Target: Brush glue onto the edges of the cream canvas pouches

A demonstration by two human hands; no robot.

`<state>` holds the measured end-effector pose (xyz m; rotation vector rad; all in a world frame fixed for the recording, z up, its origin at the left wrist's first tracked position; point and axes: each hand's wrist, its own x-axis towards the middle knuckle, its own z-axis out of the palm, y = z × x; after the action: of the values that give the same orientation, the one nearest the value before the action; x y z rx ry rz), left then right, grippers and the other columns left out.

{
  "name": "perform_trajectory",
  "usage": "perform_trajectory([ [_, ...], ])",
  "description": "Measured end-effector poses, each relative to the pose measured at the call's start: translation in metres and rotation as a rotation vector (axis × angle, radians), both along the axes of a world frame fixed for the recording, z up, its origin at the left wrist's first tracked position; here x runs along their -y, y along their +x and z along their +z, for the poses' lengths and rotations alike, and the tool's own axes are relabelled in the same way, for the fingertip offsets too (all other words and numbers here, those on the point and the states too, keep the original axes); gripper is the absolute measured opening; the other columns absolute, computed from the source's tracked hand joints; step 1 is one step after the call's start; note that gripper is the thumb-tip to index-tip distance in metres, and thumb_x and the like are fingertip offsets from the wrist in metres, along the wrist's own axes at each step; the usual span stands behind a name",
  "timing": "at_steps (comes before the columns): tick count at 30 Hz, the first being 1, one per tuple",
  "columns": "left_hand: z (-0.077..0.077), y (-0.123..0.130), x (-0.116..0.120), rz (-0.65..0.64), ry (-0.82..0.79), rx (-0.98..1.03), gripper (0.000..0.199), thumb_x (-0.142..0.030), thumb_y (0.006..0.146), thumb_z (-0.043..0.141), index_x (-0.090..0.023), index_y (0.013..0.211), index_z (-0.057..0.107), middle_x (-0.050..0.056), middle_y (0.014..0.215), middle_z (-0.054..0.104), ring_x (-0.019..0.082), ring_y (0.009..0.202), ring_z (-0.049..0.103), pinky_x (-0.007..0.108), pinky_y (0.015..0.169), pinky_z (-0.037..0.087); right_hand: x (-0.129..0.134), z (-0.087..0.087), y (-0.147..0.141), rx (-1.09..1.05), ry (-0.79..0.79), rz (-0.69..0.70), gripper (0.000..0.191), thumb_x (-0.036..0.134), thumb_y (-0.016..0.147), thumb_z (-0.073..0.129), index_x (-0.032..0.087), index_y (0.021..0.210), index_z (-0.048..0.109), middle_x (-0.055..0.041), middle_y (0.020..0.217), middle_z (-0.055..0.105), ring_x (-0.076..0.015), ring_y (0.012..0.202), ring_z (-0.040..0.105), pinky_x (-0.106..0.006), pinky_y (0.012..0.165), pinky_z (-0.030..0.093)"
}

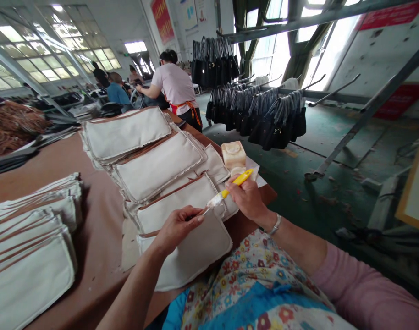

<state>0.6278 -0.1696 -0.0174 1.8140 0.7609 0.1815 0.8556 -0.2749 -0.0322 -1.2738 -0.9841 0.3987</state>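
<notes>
In my right hand [247,198] is a brush with a yellow handle [237,178], its bristle end coated in white paste. The brush tip meets the brown top edge of a cream fabric pouch panel [195,256], close to my left fingers. My left hand [180,227] pinches that brown edge between thumb and fingers. Beneath and beyond it lie overlapping stacks of similar cream pouches [157,167] with brown edging. Just past my right hand stands a squarish container [233,155] with pale, whitish contents.
More cream pouches [30,247] are fanned out at the left of the brown table [99,215]. Black bags [278,121] hang from a metal rack [343,142] at the right. A co-worker [177,85] in a light top is beyond the table.
</notes>
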Motion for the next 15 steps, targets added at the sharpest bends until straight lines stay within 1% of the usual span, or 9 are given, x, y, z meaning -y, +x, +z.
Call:
perform_trajectory([
  [2, 0.001, -0.002, 0.003, 0.011, 0.008, -0.003, 0.043, -0.052, 0.085, 0.066, -0.019, 0.109, 0.078, 0.007, 0.097, 0.07, 0.021, 0.085, 0.063, 0.027, 0.07, 0.047, 0.005, 0.004, -0.004, 0.087, -0.008, -0.029, 0.017, 0.033, 0.092, 0.061, 0.021, 0.081, 0.065, 0.0023, 0.057, 0.052, -0.0161, 0.053, 0.05, -0.027, 0.053, 0.04],
  [4, 0.002, -0.003, 0.006, 0.03, 0.05, 0.0, 0.041, -0.051, 0.086, 0.066, -0.019, 0.108, 0.079, 0.007, 0.094, 0.069, 0.02, 0.084, 0.062, 0.026, 0.07, 0.046, 0.011, 0.01, -0.009, 0.112, 0.024, -0.077, 0.018, 0.034, 0.094, 0.06, 0.021, 0.083, 0.065, 0.0021, 0.057, 0.052, -0.0168, 0.055, 0.052, -0.028, 0.056, 0.042],
  [6, 0.002, -0.004, 0.01, 0.044, 0.116, 0.006, 0.037, -0.048, 0.086, 0.067, -0.019, 0.106, 0.079, 0.006, 0.092, 0.068, 0.02, 0.084, 0.062, 0.026, 0.07, 0.046, 0.019, 0.015, -0.012, 0.115, 0.039, -0.061, 0.018, 0.035, 0.096, 0.059, 0.021, 0.086, 0.065, 0.0017, 0.059, 0.054, -0.0168, 0.056, 0.053, -0.028, 0.057, 0.043],
  [9, 0.004, -0.005, 0.02, 0.043, 0.24, 0.023, 0.03, -0.044, 0.088, 0.066, -0.019, 0.1, 0.079, 0.005, 0.087, 0.066, 0.017, 0.079, 0.061, 0.025, 0.067, 0.044, 0.026, 0.02, -0.012, 0.187, 0.037, 0.009, 0.018, 0.033, 0.095, 0.059, 0.021, 0.083, 0.064, -0.0006, 0.066, 0.059, -0.017, 0.06, 0.055, -0.027, 0.059, 0.044],
  [11, 0.005, -0.007, 0.029, 0.017, 0.342, 0.048, 0.026, -0.04, 0.091, 0.064, -0.02, 0.098, 0.078, 0.004, 0.084, 0.063, 0.016, 0.075, 0.06, 0.025, 0.065, 0.043, 0.026, 0.022, -0.007, 0.208, 0.044, -0.031, 0.016, 0.032, 0.094, 0.061, 0.022, 0.082, 0.064, -0.0005, 0.066, 0.06, -0.0165, 0.06, 0.055, -0.027, 0.059, 0.043],
  [13, 0.006, -0.01, 0.038, -0.02, 0.444, 0.076, 0.023, -0.036, 0.093, 0.061, -0.021, 0.099, 0.077, 0.004, 0.084, 0.063, 0.015, 0.075, 0.06, 0.024, 0.065, 0.042, 0.024, 0.023, -0.001, 0.137, 0.045, -0.091, 0.016, 0.032, 0.094, 0.061, 0.022, 0.083, 0.065, 0.0021, 0.059, 0.055, -0.0149, 0.054, 0.051, -0.027, 0.056, 0.042],
  [14, 0.007, -0.011, 0.042, -0.037, 0.494, 0.087, 0.022, -0.035, 0.094, 0.06, -0.021, 0.099, 0.076, 0.004, 0.084, 0.063, 0.014, 0.074, 0.06, 0.024, 0.066, 0.043, 0.023, 0.023, 0.001, 0.078, 0.039, -0.092, 0.016, 0.033, 0.093, 0.061, 0.021, 0.083, 0.065, 0.0033, 0.055, 0.052, -0.014, 0.05, 0.048, -0.026, 0.054, 0.04],
  [15, 0.008, -0.012, 0.045, -0.05, 0.544, 0.095, 0.021, -0.034, 0.095, 0.059, -0.021, 0.099, 0.075, 0.004, 0.084, 0.063, 0.014, 0.074, 0.06, 0.024, 0.066, 0.043, 0.021, 0.023, 0.001, 0.01, 0.031, -0.059, 0.016, 0.034, 0.092, 0.062, 0.021, 0.082, 0.064, 0.0043, 0.053, 0.05, -0.013, 0.047, 0.045, -0.025, 0.05, 0.038],
])
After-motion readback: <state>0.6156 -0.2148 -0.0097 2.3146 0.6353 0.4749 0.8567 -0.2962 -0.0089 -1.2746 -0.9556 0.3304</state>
